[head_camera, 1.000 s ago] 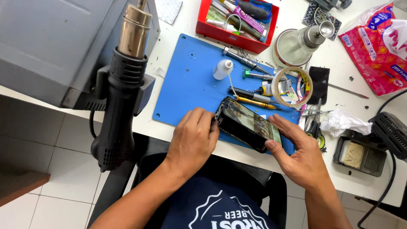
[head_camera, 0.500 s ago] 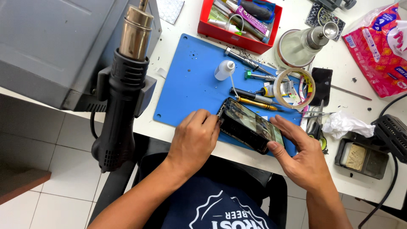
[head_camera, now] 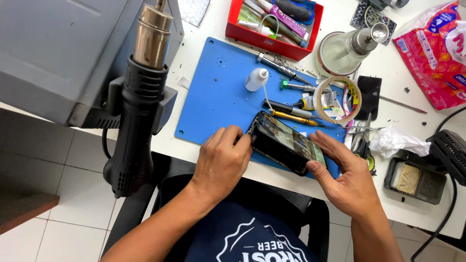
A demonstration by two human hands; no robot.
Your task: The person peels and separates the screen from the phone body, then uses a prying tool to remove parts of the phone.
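Note:
A black smartphone (head_camera: 286, 142) with a glossy screen lies tilted at the near edge of a blue work mat (head_camera: 218, 92). My left hand (head_camera: 221, 162) presses on the phone's left end, fingertips curled against its corner. My right hand (head_camera: 347, 177) grips the phone's right end, with the thumb under its near corner and the fingers spread along the far side. The phone's left end seems slightly raised off the mat.
A black heat gun (head_camera: 138, 106) hangs from a grey box at the left. On the mat lie a small white bottle (head_camera: 256, 79), screwdrivers and a tape roll (head_camera: 336, 99). A red tool tray (head_camera: 274, 22), metal lamp base, crumpled tissue (head_camera: 398, 140) and sponge tray (head_camera: 415, 179) stand around.
The view has shifted slightly. Both hands stay on the phone; my left fingertips have crept a little further onto its left corner.

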